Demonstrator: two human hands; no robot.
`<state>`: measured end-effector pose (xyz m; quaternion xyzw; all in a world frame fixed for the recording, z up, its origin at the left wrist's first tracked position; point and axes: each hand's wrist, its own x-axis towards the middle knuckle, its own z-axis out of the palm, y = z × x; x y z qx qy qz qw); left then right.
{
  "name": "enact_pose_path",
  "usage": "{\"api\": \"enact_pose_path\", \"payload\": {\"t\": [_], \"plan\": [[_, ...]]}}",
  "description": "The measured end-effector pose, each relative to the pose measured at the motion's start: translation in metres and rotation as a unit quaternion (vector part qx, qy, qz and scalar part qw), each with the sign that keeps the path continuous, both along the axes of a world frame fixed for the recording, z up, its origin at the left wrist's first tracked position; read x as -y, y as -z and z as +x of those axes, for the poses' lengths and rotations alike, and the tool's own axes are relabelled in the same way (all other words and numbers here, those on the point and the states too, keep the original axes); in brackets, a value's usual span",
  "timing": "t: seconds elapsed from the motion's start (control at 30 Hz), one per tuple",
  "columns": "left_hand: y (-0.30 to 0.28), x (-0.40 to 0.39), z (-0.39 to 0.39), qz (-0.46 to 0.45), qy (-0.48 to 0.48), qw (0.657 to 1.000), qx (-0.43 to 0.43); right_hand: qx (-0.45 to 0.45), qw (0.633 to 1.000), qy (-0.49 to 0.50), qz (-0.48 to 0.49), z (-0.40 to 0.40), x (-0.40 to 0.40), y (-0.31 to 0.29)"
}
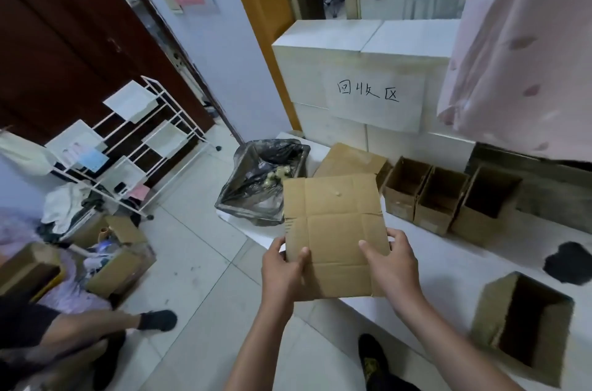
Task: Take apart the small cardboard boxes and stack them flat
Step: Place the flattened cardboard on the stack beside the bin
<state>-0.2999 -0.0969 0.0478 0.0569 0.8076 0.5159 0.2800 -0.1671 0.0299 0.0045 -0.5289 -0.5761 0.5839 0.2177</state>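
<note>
The flattened box (333, 230) was gripped at seven o'clock by the left hand (283, 272) and at five o'clock by the right hand (389, 265), above the ledge; sprung creases might skew the flat stack (349, 160) at twelve o'clock.

Place: I read this as a lived-in home room.
Evidence: tiled floor (205, 265), wooden door (64, 38), pink curtain (525, 48), white wire rack (134, 141), bag-lined bin (262, 179), handwritten paper sign (368, 93).

Bare forearms, no sleeves in view

Left hand (283, 272) and right hand (392, 265) wear nothing — one dark shoe (373, 362) shows below.
</note>
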Motion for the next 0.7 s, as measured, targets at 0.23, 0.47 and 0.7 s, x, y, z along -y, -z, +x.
{"api": "enact_pose_path", "payload": {"t": [0.23,0.47,0.7], "plan": [[0.004,-0.045,-0.065,-0.010,0.014,1.000,-0.003,0.012,0.999,0.021,-0.023,-0.062,-0.041,0.003],[0.025,-0.072,-0.124,-0.014,0.061,0.998,0.005,0.030,0.998,0.047,-0.031,-0.104,-0.057,0.013],[0.042,-0.102,-0.190,0.009,0.133,0.990,0.049,0.058,0.993,0.100,0.014,-0.153,-0.070,0.017]]}}
